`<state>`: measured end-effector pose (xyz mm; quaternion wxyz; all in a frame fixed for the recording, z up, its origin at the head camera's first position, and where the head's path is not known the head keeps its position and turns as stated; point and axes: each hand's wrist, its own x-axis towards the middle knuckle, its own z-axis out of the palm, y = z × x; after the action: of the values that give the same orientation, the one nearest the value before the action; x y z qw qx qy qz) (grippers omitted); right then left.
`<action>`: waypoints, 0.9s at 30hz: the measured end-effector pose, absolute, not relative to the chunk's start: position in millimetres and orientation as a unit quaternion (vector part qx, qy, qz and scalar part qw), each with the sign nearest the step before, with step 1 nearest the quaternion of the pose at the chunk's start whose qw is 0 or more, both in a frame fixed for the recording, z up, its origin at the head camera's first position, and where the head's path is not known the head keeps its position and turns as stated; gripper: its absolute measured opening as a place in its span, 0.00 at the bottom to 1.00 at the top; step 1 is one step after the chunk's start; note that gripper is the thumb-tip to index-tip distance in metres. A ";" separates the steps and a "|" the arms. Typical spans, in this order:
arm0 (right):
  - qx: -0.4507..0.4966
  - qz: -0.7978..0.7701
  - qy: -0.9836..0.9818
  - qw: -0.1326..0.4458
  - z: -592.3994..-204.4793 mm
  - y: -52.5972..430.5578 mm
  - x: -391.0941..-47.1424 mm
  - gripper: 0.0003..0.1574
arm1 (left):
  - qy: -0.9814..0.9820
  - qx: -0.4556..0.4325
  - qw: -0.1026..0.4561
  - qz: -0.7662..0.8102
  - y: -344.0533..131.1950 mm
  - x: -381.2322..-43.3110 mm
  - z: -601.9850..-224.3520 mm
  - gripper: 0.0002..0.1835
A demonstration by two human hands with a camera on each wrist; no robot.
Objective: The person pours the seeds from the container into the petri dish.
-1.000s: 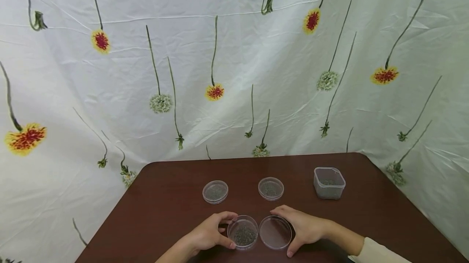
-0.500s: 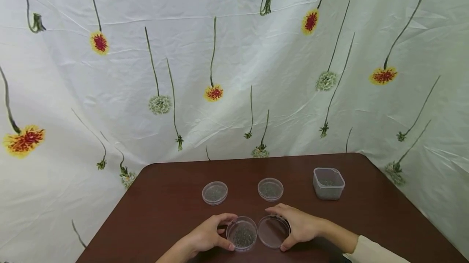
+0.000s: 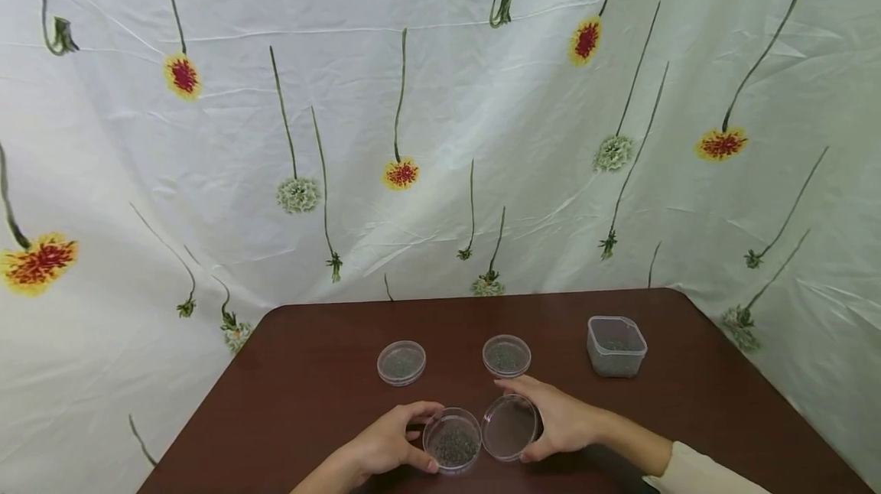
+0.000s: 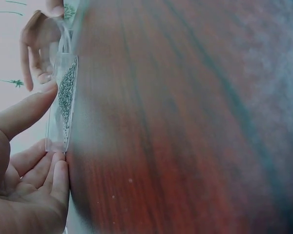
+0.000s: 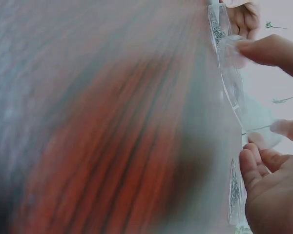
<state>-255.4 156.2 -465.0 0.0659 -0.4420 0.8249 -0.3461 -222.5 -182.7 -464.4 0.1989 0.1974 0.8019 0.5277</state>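
Note:
My left hand grips a clear petri dish by its sides, thumb at the near edge and fingers at the far edge. Small dark grey granules lie heaped inside it. Just to its right, a clear round lid is held by the rim between the thumb and fingers of my right hand. In the right wrist view the lid looks tilted and raised off the table, its edge close to the dish; whether they touch I cannot tell.
Behind the hands stand two more round dishes, a left one and a right one, both with grey contents. A square translucent tub sits at the back right of the brown table. A flowered white curtain hangs behind.
My right hand has closed on the lid's rim and lifted it slightly, shifting it up and left toward the dish. The left hand stays on the dish.

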 end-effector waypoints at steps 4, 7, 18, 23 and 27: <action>-0.433 -0.401 0.804 0.076 -466.4 150.2 -257.5 0.63 | 0.803 0.199 0.197 0.526 -182.3 -221.8 -463.7 0.42; -0.430 -0.455 0.773 0.098 -467.1 141.8 -257.5 0.63 | 0.802 0.201 0.195 0.527 -182.2 -222.0 -464.2 0.42; -0.387 -0.579 0.697 0.171 -471.6 105.4 -258.3 0.56 | 0.799 0.201 0.199 0.531 -180.9 -221.6 -465.6 0.42; -0.362 -0.585 0.704 0.179 -471.8 96.0 -259.3 0.54 | 0.800 0.199 0.199 0.531 -181.6 -222.6 -465.8 0.41; -0.352 -0.571 0.720 0.175 -473.4 90.2 -260.2 0.54 | 0.802 0.197 0.195 0.529 -182.4 -222.6 -465.8 0.42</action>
<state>-260.2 90.2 -473.4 0.1753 -0.3524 0.7204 -0.5710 -222.6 -182.4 -465.8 0.1955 0.1971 0.8017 0.5293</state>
